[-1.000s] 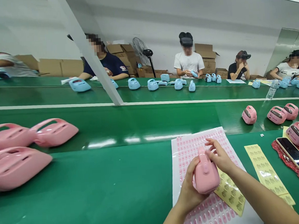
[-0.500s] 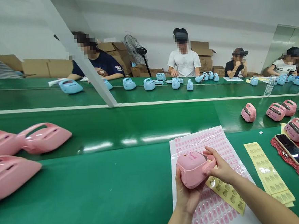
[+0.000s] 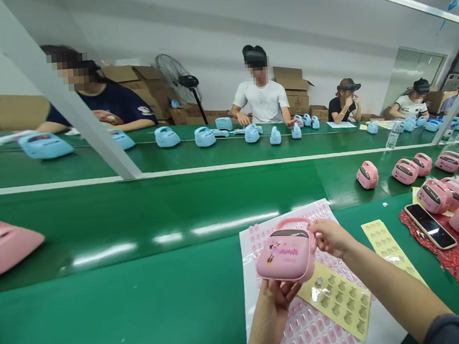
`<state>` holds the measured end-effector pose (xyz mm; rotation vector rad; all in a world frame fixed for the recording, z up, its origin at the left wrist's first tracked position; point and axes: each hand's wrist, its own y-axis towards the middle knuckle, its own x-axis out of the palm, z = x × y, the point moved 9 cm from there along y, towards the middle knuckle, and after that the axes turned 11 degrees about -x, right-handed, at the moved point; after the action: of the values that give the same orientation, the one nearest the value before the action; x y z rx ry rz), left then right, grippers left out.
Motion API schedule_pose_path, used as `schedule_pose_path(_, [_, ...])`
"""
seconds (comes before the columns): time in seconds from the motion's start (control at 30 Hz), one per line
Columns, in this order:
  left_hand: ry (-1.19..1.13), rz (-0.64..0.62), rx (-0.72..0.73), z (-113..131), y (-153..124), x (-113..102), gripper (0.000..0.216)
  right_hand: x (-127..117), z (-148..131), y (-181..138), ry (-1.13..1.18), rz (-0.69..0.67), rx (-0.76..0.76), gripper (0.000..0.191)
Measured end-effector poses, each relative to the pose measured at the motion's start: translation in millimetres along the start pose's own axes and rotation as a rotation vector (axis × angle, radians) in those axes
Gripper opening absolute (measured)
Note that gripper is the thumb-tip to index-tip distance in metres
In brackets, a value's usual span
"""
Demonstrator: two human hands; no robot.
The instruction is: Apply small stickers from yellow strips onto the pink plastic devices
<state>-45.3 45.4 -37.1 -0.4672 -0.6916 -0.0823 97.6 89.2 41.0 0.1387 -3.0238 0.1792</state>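
I hold a small pink handled device above a white sheet of pink stickers, its printed face turned toward me. My left hand grips its underside from below. My right hand is closed on its right side near the handle. A yellow sticker sheet lies on the white sheet just under the device.
More pink devices stand at the right on the green belt, beside a phone on a red cloth. A second yellow sheet lies nearby. A pink shell sits far left. People across the belt handle blue devices.
I have turned the pink device from handle-up to face-up toward me and lifted it slightly. My view has swung right, so the pink shells at the left have mostly left the frame.
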Motion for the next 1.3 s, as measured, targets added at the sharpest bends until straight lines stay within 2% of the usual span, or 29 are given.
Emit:
schedule_pose_path(0.1, [0.317, 0.002, -0.024, -8.2, -0.1, 10.7, 0.069, -20.4, -39.5, 23.3, -0.222, 0.132, -0.29, 0.016])
schedule_pose_path(0.17, [0.637, -0.057, 0.024, -12.0, -0.4, 19.8, 0.059, -38.2, -68.8, 37.1, -0.506, 0.292, -0.532, 0.016])
schedule_pose_path(0.2, [0.806, -0.086, 0.076, -13.0, -1.1, 24.3, 0.052, -48.1, -77.7, 44.5, -0.629, 0.38, -0.603, 0.016])
schedule_pose_path(0.23, [0.963, -0.11, 0.138, -13.7, -2.2, 28.5, 0.043, -61.0, -80.6, 53.5, -0.713, 0.47, -0.612, 0.014])
schedule_pose_path(0.3, [1.206, -0.144, 0.261, -14.9, -5.3, 36.1, 0.032, -86.4, -75.9, 74.9, -0.734, 0.558, -0.588, 0.011])
schedule_pose_path(0.37, [1.348, -0.172, 0.334, -16.6, -8.0, 42.0, 0.031, -112.5, -65.6, 90.2, -0.737, 0.636, -0.55, 0.009])
schedule_pose_path(0.5, [1.43, -0.226, 0.387, -18.2, -12.3, 50.1, 0.029, -151.9, -39.8, 98.2, -0.738, 0.719, -0.47, 0.019])
schedule_pose_path(0.63, [1.47, -0.241, 0.466, -16.9, -14.7, 54.7, 0.021, -165.8, -27.1, 90.9, -0.758, 0.654, -0.431, 0.029])
schedule_pose_path(0.73, [1.59, -0.15, 0.522, -12.8, -11.0, 51.3, 0.024, -159.4, -24.5, 79.8, -0.792, 0.546, -0.421, 0.033])
schedule_pose_path(0.83, [1.695, -0.018, 0.489, -7.2, -4.0, 41.0, 0.04, -134.2, -14.6, 57.6, -0.84, 0.408, -0.418, 0.034])
schedule_pose_path(0.97, [1.728, 0.107, 0.397, -2.5, 1.2, 27.9, 0.057, -71.4, 13.7, 9.8, -0.916, 0.178, -0.414, 0.036])
schedule_pose_path(1.03, [1.725, 0.129, 0.372, -3.1, 1.4, 25.9, 0.06, -31.3, 26.7, -13.9, -1.117, 0.018, -0.435, 0.033])
schedule_pose_path(1.07, [1.724, 0.131, 0.366, -3.8, 1.2, 26.3, 0.06, -16.9, 31.3, -23.7, -1.194, -0.015, -0.435, 0.029])
schedule_pose_path(1.17, [1.727, 0.108, 0.381, -6.4, -0.9, 31.5, 0.057, 5.7, 39.0, -38.5, -1.325, -0.021, -0.389, 0.016])
schedule_pose_path(1.3, [1.742, 0.083, 0.424, -8.1, -3.4, 37.7, 0.054, 7.2, 38.0, -39.6, -1.258, 0.075, -0.438, 0.015])
